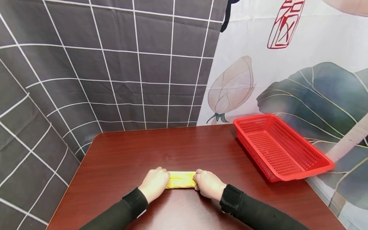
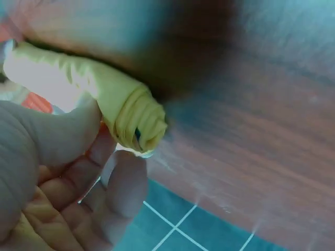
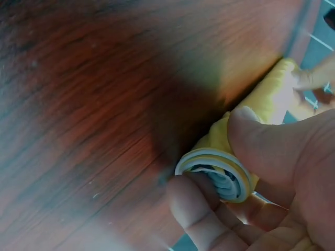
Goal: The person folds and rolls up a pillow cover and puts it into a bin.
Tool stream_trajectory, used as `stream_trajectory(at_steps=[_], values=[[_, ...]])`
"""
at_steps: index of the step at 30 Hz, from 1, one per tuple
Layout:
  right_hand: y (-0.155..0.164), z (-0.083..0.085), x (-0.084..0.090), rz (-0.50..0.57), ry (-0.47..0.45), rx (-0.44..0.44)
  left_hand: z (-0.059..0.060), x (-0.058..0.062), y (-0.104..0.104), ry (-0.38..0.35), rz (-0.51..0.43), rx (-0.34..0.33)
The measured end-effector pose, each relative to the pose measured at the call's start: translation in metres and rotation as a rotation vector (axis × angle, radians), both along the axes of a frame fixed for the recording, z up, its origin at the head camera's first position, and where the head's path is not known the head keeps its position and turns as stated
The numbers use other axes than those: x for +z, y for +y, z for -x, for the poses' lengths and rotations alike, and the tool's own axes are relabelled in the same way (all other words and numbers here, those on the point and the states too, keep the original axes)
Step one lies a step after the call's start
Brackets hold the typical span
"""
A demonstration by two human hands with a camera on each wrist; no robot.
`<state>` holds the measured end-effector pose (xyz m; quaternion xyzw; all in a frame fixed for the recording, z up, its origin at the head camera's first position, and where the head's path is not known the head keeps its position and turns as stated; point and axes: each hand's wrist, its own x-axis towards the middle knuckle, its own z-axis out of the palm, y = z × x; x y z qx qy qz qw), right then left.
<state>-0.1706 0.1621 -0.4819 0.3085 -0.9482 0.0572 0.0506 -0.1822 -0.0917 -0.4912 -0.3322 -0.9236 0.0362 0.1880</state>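
Observation:
A yellow cloth roll (image 1: 180, 180) lies crosswise between both hands over the table. My left hand (image 1: 156, 183) holds its left end. In the left wrist view the thumb rests on the yellow cloth roll (image 2: 107, 86) and the curled fingers are below it; its layered end with a small dark gap pokes out. Gripping the opposite end is my right hand (image 1: 209, 184). In the right wrist view the thumb and fingers pinch the yellow cloth roll (image 3: 261, 102) beside an end that shows a pale rim and whitish, spiralled layers.
A red perforated plastic basket (image 1: 283, 150) stands at the table's right side, near the back. The dark red wooden table (image 1: 129, 150) meets a grey gridded curtain (image 1: 115, 70) behind and at the left. A white printed cloth (image 1: 230, 80) hangs at the right.

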Motion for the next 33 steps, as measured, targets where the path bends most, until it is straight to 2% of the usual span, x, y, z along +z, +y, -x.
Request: stream_trajectory(at_steps=[2,6,8,16,22,24,25,27,33], values=[[0.001,0.002,0.000,0.029,-0.029,-0.013,-0.005,-0.001,-0.002,-0.018,0.001,-0.013],[0.003,0.005,0.001,0.095,-0.072,-0.037,-0.009,0.000,-0.006,-0.169,-0.032,-0.012],[0.004,0.006,0.003,0.118,-0.090,-0.050,-0.009,0.000,-0.008,-0.201,-0.050,-0.013],[0.003,0.016,0.015,0.150,-0.224,-0.076,-0.004,-0.001,-0.009,-0.174,-0.059,-0.026],[0.009,0.034,0.020,0.274,-0.497,-0.160,-0.004,-0.001,-0.008,-0.187,-0.061,-0.032],[0.009,0.037,0.019,0.284,-0.521,-0.182,-0.004,-0.001,-0.008,-0.175,-0.056,-0.040],[0.008,0.038,0.018,0.284,-0.510,-0.188,-0.005,-0.002,-0.008,-0.163,-0.050,-0.044],[0.006,0.037,0.017,0.266,-0.426,-0.185,-0.005,-0.002,-0.008,-0.139,-0.044,-0.048],[-0.002,0.025,0.005,0.176,0.006,-0.190,-0.004,-0.004,-0.008,-0.115,-0.045,-0.048]])
